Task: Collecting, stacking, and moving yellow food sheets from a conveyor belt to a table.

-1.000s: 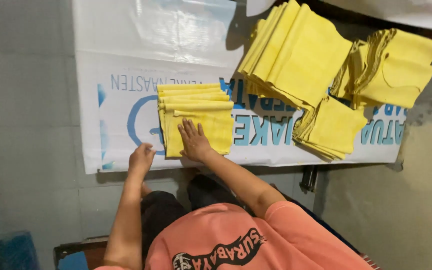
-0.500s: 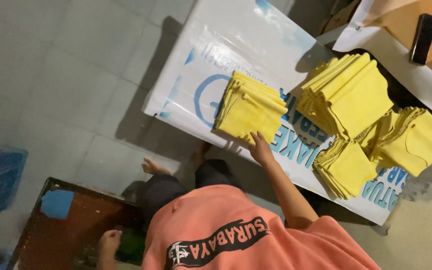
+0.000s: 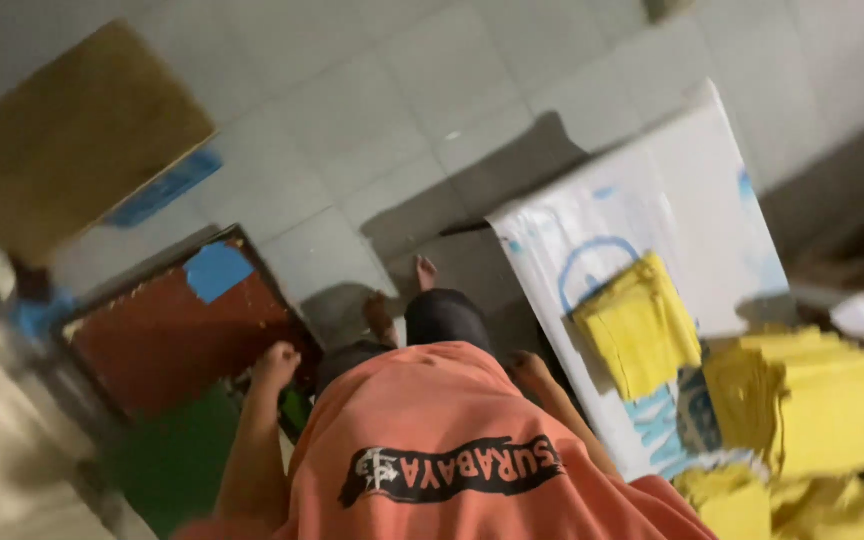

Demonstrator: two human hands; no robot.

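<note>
We look down on a grey tiled floor [image 3: 372, 150], which takes up most of the view, blurred by motion. On its right side lies a white printed sheet [image 3: 682, 190] with blue marks, running from the upper right down toward our knees. At the upper left a tan board [image 3: 72, 130] with a blue patch lies tilted, and below it, to our left, sits a dark-framed red tray [image 3: 162, 340] with a blue square at its far corner and a green patch near its lower edge.

Our orange shirt [image 3: 452, 450] fills the lower middle, with dark trousers [image 3: 442, 315] and a bare foot [image 3: 425, 272] beyond it on the tiles.

On the sheet, a yellow stack [image 3: 637, 325] of folded cloth lies by itself, just beside our right side. Further right there is a larger yellow pile [image 3: 802, 400], and more yellow cloth [image 3: 742, 500] spreads along the bottom right corner — too blurred to count.

Our left hand [image 3: 277, 362] is clenched into a fist at the near edge of the tray, touching or just over its frame; we cannot tell whether it grips anything. Our right hand [image 3: 530, 368] rests low by the edge of the sheet, near the single stack but apart from it — whether it is released or closed we cannot tell.
</note>
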